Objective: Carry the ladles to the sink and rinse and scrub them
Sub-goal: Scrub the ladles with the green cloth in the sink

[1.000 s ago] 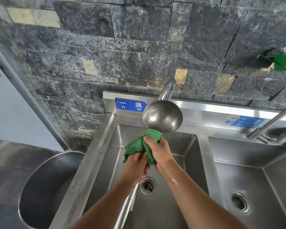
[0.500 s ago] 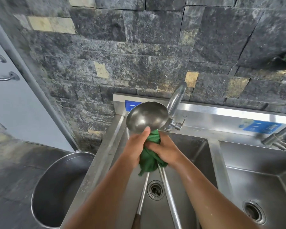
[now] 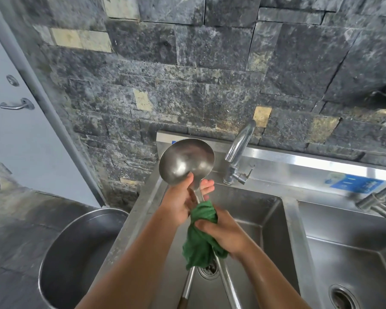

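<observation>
Left hand (image 3: 181,199) is gripping the ladle (image 3: 186,161) at the neck under its bowl, centre frame, over the sink (image 3: 291,230). Right hand (image 3: 225,233) is clutching a green cloth (image 3: 198,244) round it just below. Ladle's long axis is running bowl-up toward lower centre. Right hand is nearer the lower length, so it is probably wiping downward next.

A glossy steel ladle (image 3: 186,161) and soft green cloth (image 3: 201,237) over a brushed stainless sink (image 3: 265,219), backed by rough stone wall (image 3: 210,74).
</observation>
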Motion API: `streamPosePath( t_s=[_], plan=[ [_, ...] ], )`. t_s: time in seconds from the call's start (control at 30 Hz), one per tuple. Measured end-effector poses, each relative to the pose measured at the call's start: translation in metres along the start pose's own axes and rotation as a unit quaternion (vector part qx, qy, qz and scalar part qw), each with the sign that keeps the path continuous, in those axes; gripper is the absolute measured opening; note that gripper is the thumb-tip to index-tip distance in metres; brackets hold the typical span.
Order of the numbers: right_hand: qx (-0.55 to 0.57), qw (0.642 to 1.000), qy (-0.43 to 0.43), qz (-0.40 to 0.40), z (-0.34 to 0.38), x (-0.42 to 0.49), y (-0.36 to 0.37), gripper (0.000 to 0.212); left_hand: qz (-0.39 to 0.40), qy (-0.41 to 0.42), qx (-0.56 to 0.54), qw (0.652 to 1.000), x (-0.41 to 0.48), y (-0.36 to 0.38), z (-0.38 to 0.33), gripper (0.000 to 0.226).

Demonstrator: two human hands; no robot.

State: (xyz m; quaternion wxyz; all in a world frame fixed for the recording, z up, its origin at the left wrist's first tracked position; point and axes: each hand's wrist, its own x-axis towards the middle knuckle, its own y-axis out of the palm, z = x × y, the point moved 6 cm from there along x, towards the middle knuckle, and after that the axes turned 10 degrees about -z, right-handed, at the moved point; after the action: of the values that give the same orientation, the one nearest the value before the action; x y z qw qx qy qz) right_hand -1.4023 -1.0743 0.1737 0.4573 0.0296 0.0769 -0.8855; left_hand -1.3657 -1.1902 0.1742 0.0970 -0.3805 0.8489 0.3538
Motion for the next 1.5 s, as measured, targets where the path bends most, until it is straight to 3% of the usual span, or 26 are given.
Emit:
streamPosePath(
  t_s=[0.33,0.47,0.6,0.8,1.0,1.13,1.23,1.37,1.5],
  plan=[
    [-0.112,0.992,0.060,0.017,-0.037,-0.027,-0.021,0.057,-0.090,-0.020,-0.084,0.992,0.008,-0.006,-0.026,0.042],
    [-0.121,0.990,0.068,0.024,-0.045,-0.043,-0.027,0.036,-0.102,-0.004,-0.077,0.992,0.014,-0.009,-0.042,0.044],
    [-0.095,0.992,0.077,0.037,-0.051,-0.064,-0.031,0.029,-0.111,0.007,-0.096,0.989,0.019,-0.012,-0.056,0.044],
    [-0.051,0.996,0.065,-0.025,-0.061,-0.068,-0.027,0.022,-0.014,0.014,-0.056,0.998,0.006,0.008,-0.014,0.044],
    [0.060,0.992,0.051,-0.098,-0.049,-0.043,-0.014,0.023,-0.035,0.008,0.010,0.999,-0.003,0.018,0.026,0.041],
    [0.138,0.954,0.053,-0.261,-0.038,-0.032,-0.044,0.014,-0.054,0.014,0.063,0.996,0.000,0.013,0.021,0.057],
    [0.215,0.925,0.039,-0.310,-0.022,-0.029,-0.075,0.008,-0.038,0.058,0.112,0.991,0.000,0.001,0.006,0.059],
    [0.257,0.893,-0.045,-0.366,0.015,-0.030,-0.116,0.008,0.019,0.147,0.215,0.965,-0.016,-0.022,0.002,0.045],
    [0.280,0.860,-0.171,-0.390,0.056,-0.040,-0.146,0.015,0.063,0.217,0.369,0.902,-0.035,-0.043,0.010,0.036]
  ],
)
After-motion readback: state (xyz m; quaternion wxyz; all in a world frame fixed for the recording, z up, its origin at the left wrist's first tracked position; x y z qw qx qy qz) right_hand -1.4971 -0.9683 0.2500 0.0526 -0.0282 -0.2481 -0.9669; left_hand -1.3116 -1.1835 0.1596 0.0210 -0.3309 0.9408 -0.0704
